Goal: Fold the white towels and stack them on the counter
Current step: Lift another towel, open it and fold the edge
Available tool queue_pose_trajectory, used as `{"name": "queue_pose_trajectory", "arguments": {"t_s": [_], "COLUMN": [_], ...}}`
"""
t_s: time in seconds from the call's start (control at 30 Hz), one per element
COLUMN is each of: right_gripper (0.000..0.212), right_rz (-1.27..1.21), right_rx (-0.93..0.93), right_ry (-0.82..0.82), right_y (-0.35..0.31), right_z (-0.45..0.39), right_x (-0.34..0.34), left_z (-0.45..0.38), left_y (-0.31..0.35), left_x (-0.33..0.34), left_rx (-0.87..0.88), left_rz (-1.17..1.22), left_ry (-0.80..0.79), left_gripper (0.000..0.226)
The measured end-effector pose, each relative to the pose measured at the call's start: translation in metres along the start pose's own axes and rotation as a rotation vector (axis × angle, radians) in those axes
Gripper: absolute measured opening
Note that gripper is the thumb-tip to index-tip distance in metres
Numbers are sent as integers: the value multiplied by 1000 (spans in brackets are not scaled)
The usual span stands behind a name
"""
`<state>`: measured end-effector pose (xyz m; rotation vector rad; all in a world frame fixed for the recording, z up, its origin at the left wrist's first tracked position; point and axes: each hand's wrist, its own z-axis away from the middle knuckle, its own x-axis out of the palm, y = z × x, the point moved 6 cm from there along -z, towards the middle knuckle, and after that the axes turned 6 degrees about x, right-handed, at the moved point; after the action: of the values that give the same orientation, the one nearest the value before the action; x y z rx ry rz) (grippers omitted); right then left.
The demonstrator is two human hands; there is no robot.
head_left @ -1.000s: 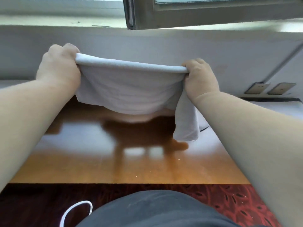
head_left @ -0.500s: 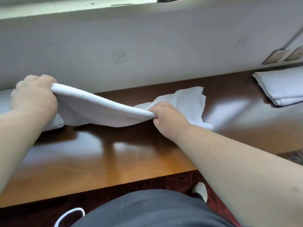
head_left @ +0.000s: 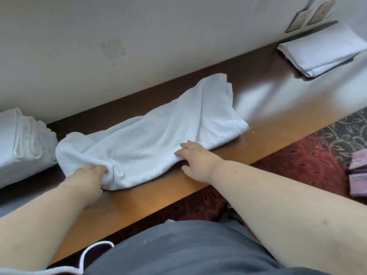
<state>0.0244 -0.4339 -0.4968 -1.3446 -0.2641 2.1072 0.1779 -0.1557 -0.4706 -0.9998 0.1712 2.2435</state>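
Fingers of left hand pinch the rumpled near corner of white towel; right hand lies flat, fingers straight, on its near edge. Towel lies half-folded along counter. Step: laying flat. Next likely: smooth, fold again. Stack at left cut off; left fingertips hidden in cloth.

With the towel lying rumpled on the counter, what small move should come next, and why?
Probably smooth it flat before folding. The towel lies wrinkled along the counter, bunched where the left hand grips its end. The right hand rests open on its near edge, so it could likely sweep right toward the far end while the left hand holds its end in place.
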Motion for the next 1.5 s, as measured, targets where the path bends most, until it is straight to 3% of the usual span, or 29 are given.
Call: {"name": "queue_pose_trajectory", "arguments": {"t_s": [0.1,0.2,0.27,0.33,0.43,0.5,0.57,0.67,0.77,0.93,1.0,1.2,1.5], "right_gripper": [55,54,57,65,74,71,62,32,18,27,28,27,21], "right_rz": [-126,-268,-453,-664,-1074,-1340,-1292,-1172,-1088,-984,-905,-973,-835], "right_rx": [132,383,594,780,944,937,823,738,688,716,760,941,733], "right_ry": [197,358,462,538,465,337,276,183,194,623,698,347,392], "right_y": [30,76,110,139,165,167,170,171,175,204,217,237,256], "right_z": [8,19,32,44,49,44,35,27,26,52,64,69,57], "right_x": [-21,-46,-60,-68,-61,-55,-59,-62,-70,-115,-121,-69,-97], "left_z": [-5,-16,-23,-28,-38,-41,-44,-47,-47,-45,-40,-28,-30], "left_y": [18,34,54,83,150,193,223,237,232,221,223,242,302], "left_x": [1,-20,-46,-71,-85,-82,-72,-55,-50,-51,-46,-23,-40], "left_rx": [4,-58,-76,-41,249,406,460,433,376,272,292,317,423], "left_rz": [-74,-115,-149,-119,21,88,108,140,130,25,-3,-113,114], "left_ry": [-23,-32,60,218,262,216,165,111,87,35,-21,-55,222], "left_gripper": [70,77,78,65,40,39,50,63,70,89,90,75,55]}}
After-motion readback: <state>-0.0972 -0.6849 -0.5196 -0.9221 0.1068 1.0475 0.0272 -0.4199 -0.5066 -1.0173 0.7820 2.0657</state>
